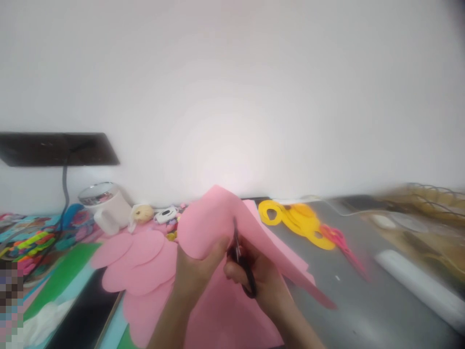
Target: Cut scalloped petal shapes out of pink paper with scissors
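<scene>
My left hand [199, 266] pinches a pink paper sheet [207, 223] near its lower edge, the thumb lying on top. The sheet's left part has a rounded outline. My right hand [257, 276] is closed round the handles of black scissors [247, 271], whose blades point up and lie at the paper, right of my left thumb. To the right of the blades a strip of the sheet slants down over my right hand. Several pink paper circles [141, 271] overlap on the left, and more pink paper [225, 310] lies below my hands.
Yellow paper cutouts [301, 220] and pink scissors [345, 249] lie on the grey table [337, 310] at right, near a white roll [421, 286]. At left are a white mug [112, 211], a black flat object [90, 310], green sheets [58, 276] and colourful small items [32, 245].
</scene>
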A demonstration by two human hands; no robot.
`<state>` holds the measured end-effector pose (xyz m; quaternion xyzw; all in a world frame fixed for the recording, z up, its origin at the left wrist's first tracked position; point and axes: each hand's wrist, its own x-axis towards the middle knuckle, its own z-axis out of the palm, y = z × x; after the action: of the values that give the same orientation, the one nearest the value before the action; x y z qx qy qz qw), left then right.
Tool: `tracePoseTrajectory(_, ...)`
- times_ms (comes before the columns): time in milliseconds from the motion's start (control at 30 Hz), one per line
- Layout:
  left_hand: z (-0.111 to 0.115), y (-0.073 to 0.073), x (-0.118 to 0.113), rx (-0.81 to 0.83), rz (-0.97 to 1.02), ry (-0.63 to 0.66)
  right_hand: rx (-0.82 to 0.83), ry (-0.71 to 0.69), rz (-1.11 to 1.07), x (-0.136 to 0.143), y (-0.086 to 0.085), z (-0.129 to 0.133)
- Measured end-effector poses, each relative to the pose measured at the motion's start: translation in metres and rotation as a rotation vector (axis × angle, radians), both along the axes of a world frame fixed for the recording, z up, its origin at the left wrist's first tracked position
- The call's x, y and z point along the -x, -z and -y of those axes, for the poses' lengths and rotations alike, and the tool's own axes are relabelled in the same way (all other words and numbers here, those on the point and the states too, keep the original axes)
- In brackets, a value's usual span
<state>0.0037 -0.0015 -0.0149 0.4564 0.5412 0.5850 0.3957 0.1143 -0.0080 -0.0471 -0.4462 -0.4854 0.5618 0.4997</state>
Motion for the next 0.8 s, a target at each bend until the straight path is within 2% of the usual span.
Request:
tracePoseTrajectory(267, -0.001, 0.003, 0.0, -0.002, 0.0, -0.014, 0.086, 0.044, 0.008, 0.002, -0.009, 0.001)
tracePoseTrajectory(467, 0.0, -0.001, -0.001, -0.008, 0.005, -0.033, 0.013, -0.018, 0.049, -0.003, 0.002, -0.001)
tracePoseTrajectory(633, 0.001, -0.001, 0.001, 0.004, -0.009, 0.049, -0.059, -0.048, 0.015, -0.01, 0.01, -0.003)
tracePoseTrajectory(800, 0.001, 0.0, 0.003, 0.01, 0.004, 0.047, -0.065, -0.068, -0.003, -0.012, 0.014, -0.002)
